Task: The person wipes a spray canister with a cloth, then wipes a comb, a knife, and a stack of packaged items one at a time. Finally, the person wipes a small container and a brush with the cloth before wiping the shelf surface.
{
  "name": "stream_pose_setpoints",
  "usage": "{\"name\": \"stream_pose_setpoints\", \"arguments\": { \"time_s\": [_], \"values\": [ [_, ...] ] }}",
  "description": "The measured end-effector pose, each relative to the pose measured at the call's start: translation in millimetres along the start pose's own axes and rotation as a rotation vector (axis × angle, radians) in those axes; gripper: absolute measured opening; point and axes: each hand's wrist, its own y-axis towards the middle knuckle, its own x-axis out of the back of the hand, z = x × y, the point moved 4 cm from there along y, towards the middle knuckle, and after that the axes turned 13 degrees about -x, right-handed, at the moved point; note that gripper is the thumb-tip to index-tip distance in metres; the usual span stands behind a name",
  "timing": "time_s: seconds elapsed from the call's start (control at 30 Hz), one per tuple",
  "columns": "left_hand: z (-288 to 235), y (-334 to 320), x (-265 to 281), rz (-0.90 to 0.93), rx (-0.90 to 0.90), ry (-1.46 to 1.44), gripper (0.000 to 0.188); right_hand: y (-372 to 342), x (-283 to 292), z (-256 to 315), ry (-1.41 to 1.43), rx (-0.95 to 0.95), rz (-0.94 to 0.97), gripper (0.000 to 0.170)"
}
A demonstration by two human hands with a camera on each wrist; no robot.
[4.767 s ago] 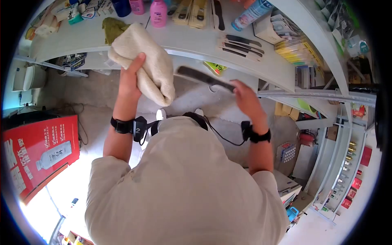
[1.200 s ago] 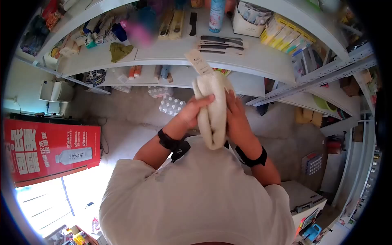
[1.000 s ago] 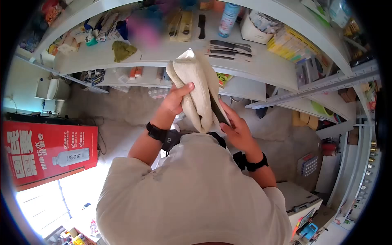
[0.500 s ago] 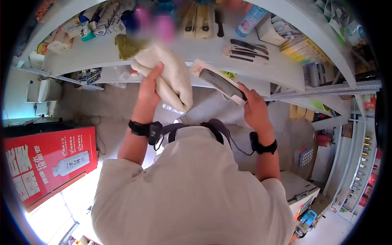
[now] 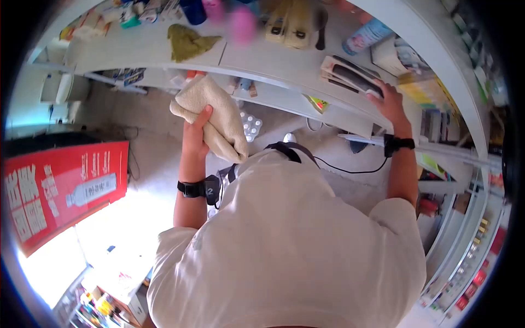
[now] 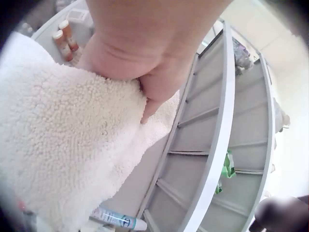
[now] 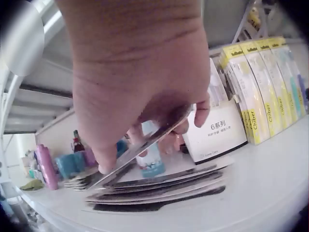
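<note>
A person's left hand (image 5: 198,133) grips a folded cream terry towel (image 5: 219,112) out in front of the shelf edge, while the right hand (image 5: 389,104) pinches a carded comb (image 7: 129,157) between thumb and fingers, tilted low above a stack of carded combs (image 7: 159,195) on the white shelf (image 5: 273,68). Whether the held comb's lower end touches the stack cannot be told. The step in hand looks to be placing or picking up at the stack; stills cannot settle which. Either way, the next move calls for a level comb and a light pinch that leaves the others undisturbed. Just beyond stand a spray can (image 5: 365,38), a white carton (image 7: 215,133) and yellow-edged Chiber toothbrush packs (image 7: 265,94).
</note>
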Motion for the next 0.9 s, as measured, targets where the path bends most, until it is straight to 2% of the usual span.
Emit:
{"name": "stream_pose_setpoints", "arguments": {
  "time_s": [0.03,0.13,0.23,0.37,0.4,0.5,0.6,0.7,0.8,0.9],
  "values": [
    [-3.0,-3.6,1.4,-0.027,-0.04,0.006,0.05,18.4,-2.5,-8.4,-0.02,0.008,0.047,0.058],
    [-2.1,-11.8,5.5,-0.103,-0.101,-0.009,0.048,58.3,-15.3,-31.1,0.022,0.132,0.026,0.06],
    [3.7,-22.8,4.2,-0.139,-0.157,-0.023,0.047,75.9,-29.9,-37.4,-0.099,0.1,0.1,0.061],
    [6.9,-48.8,19.6,-0.261,-0.21,-0.004,0.048,94.7,-56.6,1.9,0.088,0.231,-0.13,0.053],
    [8.3,-53.9,27.0,-0.29,-0.224,-0.009,0.048,91.3,-46.4,37.5,0.252,0.292,-0.14,0.053],
    [8.1,-68.0,39.8,-0.352,-0.197,-0.048,0.049,120.5,-63.6,101.8,0.515,0.133,-0.006,0.048],
    [2.1,-77.6,46.0,-0.342,-0.209,-0.036,0.044,176.9,-106.5,136.3,0.476,-0.135,-0.116,0.051],
    [-18.9,-87.2,39.8,-0.351,-0.278,0.06,0.043,202.3,-122.8,152.1,0.202,-0.486,0.079,0.067],
    [-25.9,-91.7,50.5,-0.372,-0.27,0.041,0.048,223.8,-145.2,138.8,0.517,-0.642,0.146,0.069],
    [-27.6,-90.9,66.4,-0.306,-0.218,-0.022,0.047,221.7,-133.6,134.4,0.629,-0.64,0.42,0.063]
  ]
}}
